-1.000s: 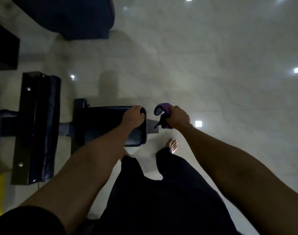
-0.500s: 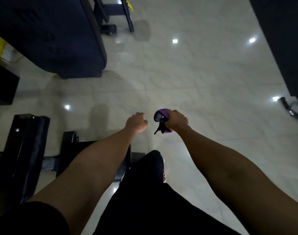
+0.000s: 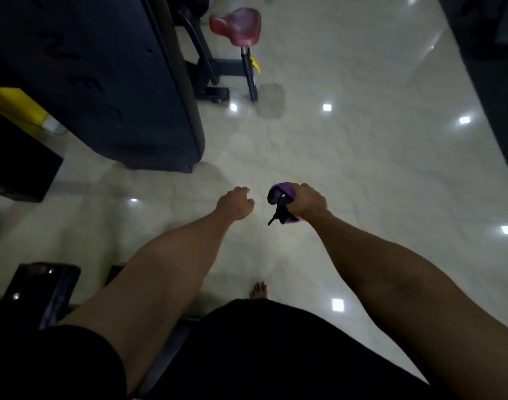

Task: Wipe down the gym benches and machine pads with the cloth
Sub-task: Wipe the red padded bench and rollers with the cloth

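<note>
Walking off from the bench, by the look of it. A second ago the left hand [image 3: 235,203] was resting on the black bench pad [image 3: 42,287]. Now that pad has slid to the bottom-left corner and the hand hangs over the floor [image 3: 362,168], fingers loosely curled, holding nothing. The right hand [image 3: 306,202] has its fingers wrapped round the purple cloth [image 3: 284,188], same as before, with something black dangling beneath. A red seat [image 3: 237,26] has come into view up ahead. My guess is that pad's done and the next one's being picked.
</note>
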A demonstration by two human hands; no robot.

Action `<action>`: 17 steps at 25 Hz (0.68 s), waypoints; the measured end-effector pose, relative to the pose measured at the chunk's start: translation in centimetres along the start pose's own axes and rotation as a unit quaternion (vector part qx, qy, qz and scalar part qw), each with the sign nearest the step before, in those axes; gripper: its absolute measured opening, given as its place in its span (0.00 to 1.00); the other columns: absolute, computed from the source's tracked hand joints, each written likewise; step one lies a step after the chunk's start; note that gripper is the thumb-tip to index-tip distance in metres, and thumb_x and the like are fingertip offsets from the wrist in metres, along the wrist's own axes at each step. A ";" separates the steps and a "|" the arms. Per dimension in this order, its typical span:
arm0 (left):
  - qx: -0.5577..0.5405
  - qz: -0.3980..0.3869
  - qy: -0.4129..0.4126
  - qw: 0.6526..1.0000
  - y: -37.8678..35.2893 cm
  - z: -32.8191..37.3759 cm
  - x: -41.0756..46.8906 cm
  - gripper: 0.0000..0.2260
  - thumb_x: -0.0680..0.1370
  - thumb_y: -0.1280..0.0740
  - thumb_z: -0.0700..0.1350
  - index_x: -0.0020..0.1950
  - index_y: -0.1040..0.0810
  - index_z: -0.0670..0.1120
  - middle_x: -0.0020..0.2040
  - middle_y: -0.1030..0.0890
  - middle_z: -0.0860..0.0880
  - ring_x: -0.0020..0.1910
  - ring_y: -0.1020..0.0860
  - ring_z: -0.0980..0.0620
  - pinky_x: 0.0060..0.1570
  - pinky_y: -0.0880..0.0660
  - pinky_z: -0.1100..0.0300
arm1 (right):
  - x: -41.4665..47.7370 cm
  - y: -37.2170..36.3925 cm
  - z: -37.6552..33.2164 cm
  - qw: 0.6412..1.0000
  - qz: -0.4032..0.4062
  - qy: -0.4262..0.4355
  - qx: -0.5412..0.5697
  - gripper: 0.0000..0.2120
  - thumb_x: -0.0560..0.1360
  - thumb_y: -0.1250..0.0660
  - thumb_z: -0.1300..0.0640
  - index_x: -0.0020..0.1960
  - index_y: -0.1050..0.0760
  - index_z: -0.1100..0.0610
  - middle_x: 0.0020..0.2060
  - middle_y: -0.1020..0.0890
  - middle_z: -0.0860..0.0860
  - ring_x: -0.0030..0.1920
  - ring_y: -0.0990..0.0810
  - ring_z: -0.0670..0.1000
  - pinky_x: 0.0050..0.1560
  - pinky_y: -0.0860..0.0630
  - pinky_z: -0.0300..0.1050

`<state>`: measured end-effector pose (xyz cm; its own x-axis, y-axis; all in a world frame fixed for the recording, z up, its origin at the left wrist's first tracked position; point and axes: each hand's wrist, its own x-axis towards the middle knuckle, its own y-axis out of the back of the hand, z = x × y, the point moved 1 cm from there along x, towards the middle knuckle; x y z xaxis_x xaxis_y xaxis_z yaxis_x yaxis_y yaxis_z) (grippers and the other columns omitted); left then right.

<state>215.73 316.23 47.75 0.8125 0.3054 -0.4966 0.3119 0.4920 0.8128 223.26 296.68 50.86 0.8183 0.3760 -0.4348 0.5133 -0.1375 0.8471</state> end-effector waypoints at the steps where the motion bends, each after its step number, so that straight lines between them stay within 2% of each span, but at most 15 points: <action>1: -0.004 0.009 0.004 1.000 1.8 0.4 1.9 0.23 0.83 0.42 0.50 0.78 0.35 0.47 0.77 0.34 0.45 0.73 0.32 0.42 0.71 0.35 0.51 | 2.1 1.7 -0.6 1.000 0.007 0.006 0.004 0.26 0.74 0.33 0.52 0.72 0.31 0.46 0.58 0.24 0.53 0.59 0.22 0.59 0.51 0.29 0.48; 6: -0.029 0.040 0.016 0.999 8.4 2.6 10.6 0.22 0.83 0.41 0.50 0.77 0.33 0.47 0.75 0.32 0.44 0.71 0.30 0.42 0.69 0.32 0.50 | 12.2 8.6 -2.7 0.999 0.031 0.035 -0.004 0.25 0.74 0.34 0.50 0.70 0.30 0.47 0.58 0.25 0.54 0.59 0.22 0.59 0.53 0.26 0.50; 10: -0.043 0.064 0.027 0.997 12.9 5.6 18.7 0.22 0.83 0.41 0.50 0.77 0.34 0.46 0.76 0.32 0.45 0.71 0.30 0.42 0.70 0.33 0.49 | 22.1 13.6 -2.9 0.997 0.030 0.068 -0.019 0.25 0.75 0.33 0.51 0.71 0.31 0.47 0.59 0.25 0.54 0.59 0.22 0.59 0.52 0.27 0.50; 17: -0.111 0.112 0.085 0.984 20.8 10.4 31.4 0.23 0.84 0.42 0.51 0.78 0.35 0.46 0.76 0.33 0.44 0.72 0.31 0.42 0.71 0.34 0.48 | 37.9 23.7 -4.0 0.990 0.033 0.134 -0.040 0.24 0.75 0.33 0.49 0.70 0.29 0.49 0.58 0.25 0.55 0.60 0.22 0.61 0.57 0.24 0.53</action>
<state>252.86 327.60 52.27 0.7479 0.5494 -0.3725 0.0039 0.5575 0.8302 265.36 311.37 55.66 0.7457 0.5994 -0.2911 0.4311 -0.1008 0.8966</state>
